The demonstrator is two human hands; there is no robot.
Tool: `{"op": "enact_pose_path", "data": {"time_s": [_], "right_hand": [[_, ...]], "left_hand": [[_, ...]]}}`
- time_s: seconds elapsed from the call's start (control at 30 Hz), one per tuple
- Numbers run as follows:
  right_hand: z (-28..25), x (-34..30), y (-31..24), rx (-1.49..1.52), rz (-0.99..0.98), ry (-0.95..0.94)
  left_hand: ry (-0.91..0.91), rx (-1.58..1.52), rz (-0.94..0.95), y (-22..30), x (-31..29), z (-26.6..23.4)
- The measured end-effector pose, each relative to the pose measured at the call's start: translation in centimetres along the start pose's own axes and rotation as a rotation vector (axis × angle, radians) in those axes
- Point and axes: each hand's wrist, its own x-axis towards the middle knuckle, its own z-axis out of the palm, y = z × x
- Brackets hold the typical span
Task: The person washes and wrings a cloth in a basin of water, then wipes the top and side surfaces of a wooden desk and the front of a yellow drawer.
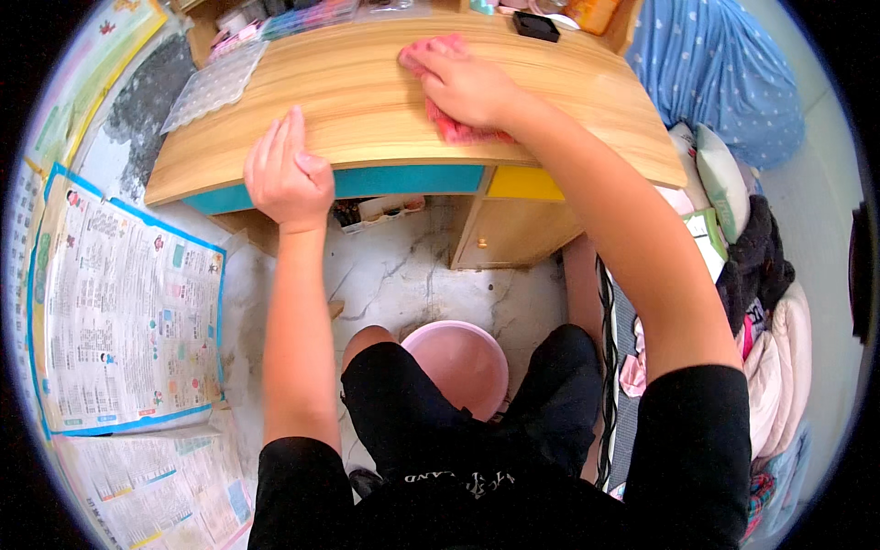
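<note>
On the wooden desk, my right hand presses down on a pinkish-red cloth. The cloth shows above the fingers and below the palm, lying against the desktop. My left hand is over the desk's front edge, left of the cloth and apart from it. Its fingers point away from me, held close together, with the thumb bent in. I see nothing in that hand. Beyond the cloth, a small black tray sits toward the back of the desk.
A clear bumpy plastic sheet lies at the desk's left end. Teal and yellow drawer fronts run beneath. A pink basin stands on the floor between my legs. Printed posters flank the left; clothes pile up at right.
</note>
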Motion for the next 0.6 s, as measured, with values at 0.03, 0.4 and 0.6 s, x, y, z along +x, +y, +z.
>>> {"op": "enact_pose_path", "data": {"time_s": [0.03,0.4,0.6], "right_hand": [[-0.6,-1.8,-0.2,0.045,-0.019,0.009],[-11.6,-19.0,19.3,-0.154,0.356,0.178],[-3.9,-3.4,-4.0,-0.089,0.235,-0.143]], "left_hand": [[-0.033,-0.007,-0.008,0.1,0.0,-0.2],[-0.188,0.007,-0.079,2.9,0.4,0.0],[-0.374,0.1,-0.119,0.1,0.3,-2.2]]}}
